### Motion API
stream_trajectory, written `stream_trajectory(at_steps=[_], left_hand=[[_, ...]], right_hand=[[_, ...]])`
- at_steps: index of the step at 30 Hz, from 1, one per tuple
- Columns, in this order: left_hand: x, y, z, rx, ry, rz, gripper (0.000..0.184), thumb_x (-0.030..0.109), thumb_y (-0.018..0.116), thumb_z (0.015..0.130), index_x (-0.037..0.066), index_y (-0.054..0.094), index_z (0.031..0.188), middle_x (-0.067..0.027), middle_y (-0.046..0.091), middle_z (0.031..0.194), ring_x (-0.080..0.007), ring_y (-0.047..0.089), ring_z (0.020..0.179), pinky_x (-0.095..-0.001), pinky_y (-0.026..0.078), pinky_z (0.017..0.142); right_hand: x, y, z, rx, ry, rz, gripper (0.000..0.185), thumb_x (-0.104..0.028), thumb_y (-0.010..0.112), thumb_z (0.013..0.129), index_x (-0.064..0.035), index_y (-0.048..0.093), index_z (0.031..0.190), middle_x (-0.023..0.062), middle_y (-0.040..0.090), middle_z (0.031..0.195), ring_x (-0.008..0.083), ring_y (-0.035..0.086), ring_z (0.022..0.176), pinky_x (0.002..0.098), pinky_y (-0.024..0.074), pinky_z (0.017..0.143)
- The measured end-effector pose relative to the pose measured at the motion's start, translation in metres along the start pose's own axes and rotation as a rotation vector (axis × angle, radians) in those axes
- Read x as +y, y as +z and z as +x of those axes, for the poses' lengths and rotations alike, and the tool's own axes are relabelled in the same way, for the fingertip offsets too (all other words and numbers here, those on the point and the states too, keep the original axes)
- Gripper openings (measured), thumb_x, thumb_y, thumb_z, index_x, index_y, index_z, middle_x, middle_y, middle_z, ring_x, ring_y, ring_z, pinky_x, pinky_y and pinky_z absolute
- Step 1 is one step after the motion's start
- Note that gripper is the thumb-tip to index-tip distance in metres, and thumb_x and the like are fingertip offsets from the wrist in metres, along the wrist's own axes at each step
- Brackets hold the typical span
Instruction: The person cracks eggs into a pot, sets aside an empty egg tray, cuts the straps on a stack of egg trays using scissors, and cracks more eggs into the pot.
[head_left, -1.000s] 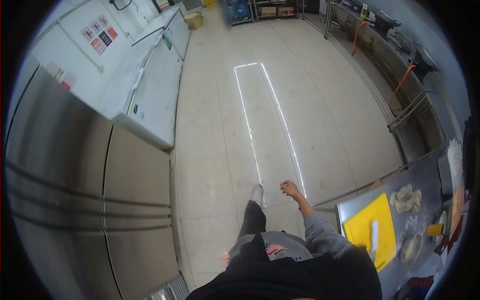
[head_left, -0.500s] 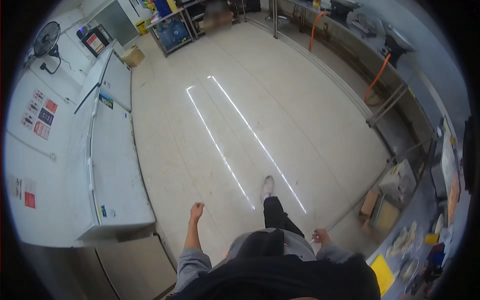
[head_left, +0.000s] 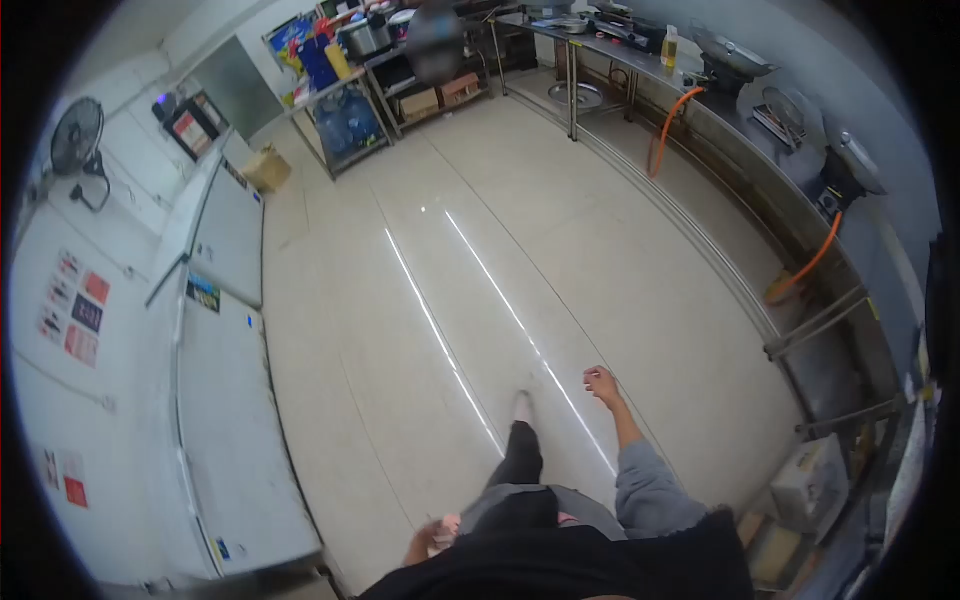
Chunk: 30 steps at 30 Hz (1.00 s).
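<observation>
My right hand [head_left: 601, 385] hangs in front of my body over the floor, at the end of a grey sleeve. Its fingers are curled, with a small pale spot between them that I cannot make out. Low beside my waist is my left hand [head_left: 436, 536], blurred and partly cut off by my clothing, so its fingers are unclear. Neither hand touches any furniture. One shoe [head_left: 523, 406] shows on the tiled floor [head_left: 480, 300] between the hands.
White chest freezers [head_left: 235, 430] line the left wall, with a cardboard box [head_left: 266, 170] beyond. Ahead stands a rack with water bottles [head_left: 346, 125]. Along the right runs a metal counter [head_left: 735, 125] with woks and orange hoses. A white box [head_left: 812, 485] is at the lower right.
The view has moved forward along the floor, and the yellow board on the right has left it. Since half a second ago, my right hand has swung forward and my left hand back towards my waist.
</observation>
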<state>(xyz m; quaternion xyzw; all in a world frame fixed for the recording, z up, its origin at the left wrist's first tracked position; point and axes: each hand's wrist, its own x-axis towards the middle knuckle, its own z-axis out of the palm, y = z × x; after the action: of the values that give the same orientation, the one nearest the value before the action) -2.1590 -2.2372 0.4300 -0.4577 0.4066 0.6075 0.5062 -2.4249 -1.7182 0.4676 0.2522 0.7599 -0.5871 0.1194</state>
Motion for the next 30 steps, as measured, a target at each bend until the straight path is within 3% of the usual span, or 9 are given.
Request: stream_trajectory(at_steps=[1, 2, 8, 14, 16, 20, 25, 28, 30], left_hand=[[0.021, 0.001, -0.001, 0.169, 0.053, -0.097, 0.036, 0.034, 0.043, 0.093, 0.008, 0.052, 0.116, -0.0091, 0.063, 0.087, -0.0234, 0.063, 0.083, -0.0392, 0.050, 0.064], [0.022, -0.007, -0.025, -0.015, 0.695, 0.270, 0.036, 0.034, 0.043, 0.093, 0.006, 0.054, 0.112, -0.0082, 0.060, 0.095, -0.0224, 0.061, 0.079, -0.0358, 0.047, 0.059], [0.378, 0.107, 0.024, 0.443, 0.368, 0.311, 0.041, 0.037, 0.053, 0.085, 0.019, 0.053, 0.121, -0.0052, 0.059, 0.108, -0.0228, 0.057, 0.092, -0.0425, 0.042, 0.076], [0.712, 0.332, 0.039, 0.228, 0.716, 0.643, 0.052, 0.043, 0.053, 0.086, 0.006, 0.050, 0.122, -0.0077, 0.058, 0.117, -0.0250, 0.056, 0.104, -0.0396, 0.042, 0.084], [0.795, 0.414, 0.046, 0.081, 0.767, 0.610, 0.051, 0.042, 0.048, 0.089, 0.009, 0.045, 0.128, -0.0076, 0.054, 0.124, -0.0226, 0.054, 0.108, -0.0393, 0.041, 0.089], [0.890, 0.540, 0.042, -0.121, 0.811, 0.646, 0.052, 0.045, 0.048, 0.089, 0.009, 0.047, 0.126, -0.0060, 0.055, 0.121, -0.0223, 0.055, 0.105, -0.0390, 0.041, 0.090], [0.965, 0.556, 0.067, 0.019, 0.684, 0.872, 0.053, 0.048, 0.050, 0.088, 0.010, 0.049, 0.124, -0.0054, 0.056, 0.117, -0.0223, 0.054, 0.106, -0.0392, 0.041, 0.088], [0.978, 0.502, 0.117, 0.285, 0.615, 0.489, 0.040, 0.036, 0.048, 0.090, 0.005, 0.057, 0.114, -0.0071, 0.061, 0.104, -0.0159, 0.059, 0.086, -0.0334, 0.046, 0.066], [0.993, 0.466, 0.144, 0.331, 0.281, 0.462, 0.039, 0.037, 0.048, 0.090, 0.006, 0.057, 0.112, -0.0074, 0.062, 0.104, -0.0175, 0.059, 0.087, -0.0344, 0.046, 0.066]], right_hand=[[-0.022, -0.001, 0.032, 0.007, -0.004, 0.021, 0.020, -0.022, 0.057, 0.081, -0.0096, 0.059, 0.096, 0.0047, 0.063, 0.079, 0.0131, 0.060, 0.063, 0.0260, 0.0452, 0.050], [-0.027, -0.002, 0.056, 0.012, 0.009, 0.035, 0.020, -0.021, 0.057, 0.081, -0.0095, 0.059, 0.097, 0.0050, 0.063, 0.079, 0.0127, 0.060, 0.064, 0.0265, 0.0458, 0.050], [-0.003, -0.053, 0.143, 0.002, 0.338, -0.294, 0.016, -0.017, 0.055, 0.078, -0.0080, 0.061, 0.090, 0.0073, 0.063, 0.076, 0.0168, 0.061, 0.060, 0.0292, 0.0477, 0.048], [0.028, -0.124, 0.159, 0.176, 0.763, 0.447, 0.024, -0.028, 0.059, 0.081, -0.0089, 0.054, 0.094, 0.0065, 0.057, 0.083, 0.0201, 0.057, 0.069, 0.0362, 0.0480, 0.059], [0.063, -0.164, 0.190, -0.159, 0.551, 0.993, 0.018, -0.026, 0.057, 0.082, -0.0103, 0.054, 0.091, 0.0041, 0.053, 0.078, 0.0194, 0.055, 0.066, 0.0355, 0.0465, 0.056], [-0.001, -0.214, 0.353, 0.066, 0.473, 0.658, 0.007, -0.017, 0.054, 0.083, -0.0112, 0.053, 0.086, 0.0021, 0.047, 0.068, 0.0178, 0.051, 0.059, 0.0359, 0.0438, 0.049], [-0.227, -0.245, 0.696, 0.160, 0.432, 0.001, 0.019, -0.019, 0.057, 0.083, -0.0008, 0.058, 0.086, 0.0126, 0.061, 0.079, 0.0226, 0.061, 0.068, 0.0356, 0.0499, 0.055], [-0.347, -0.249, 0.893, 0.210, -0.141, -0.326, 0.014, -0.016, 0.054, 0.085, -0.0051, 0.061, 0.091, 0.0041, 0.059, 0.073, 0.0144, 0.059, 0.063, 0.0279, 0.0478, 0.053], [-0.510, -0.251, 0.909, 0.166, -0.056, 0.096, 0.015, -0.014, 0.055, 0.084, -0.0074, 0.062, 0.095, 0.0035, 0.059, 0.073, 0.0111, 0.058, 0.064, 0.0249, 0.0479, 0.054]])
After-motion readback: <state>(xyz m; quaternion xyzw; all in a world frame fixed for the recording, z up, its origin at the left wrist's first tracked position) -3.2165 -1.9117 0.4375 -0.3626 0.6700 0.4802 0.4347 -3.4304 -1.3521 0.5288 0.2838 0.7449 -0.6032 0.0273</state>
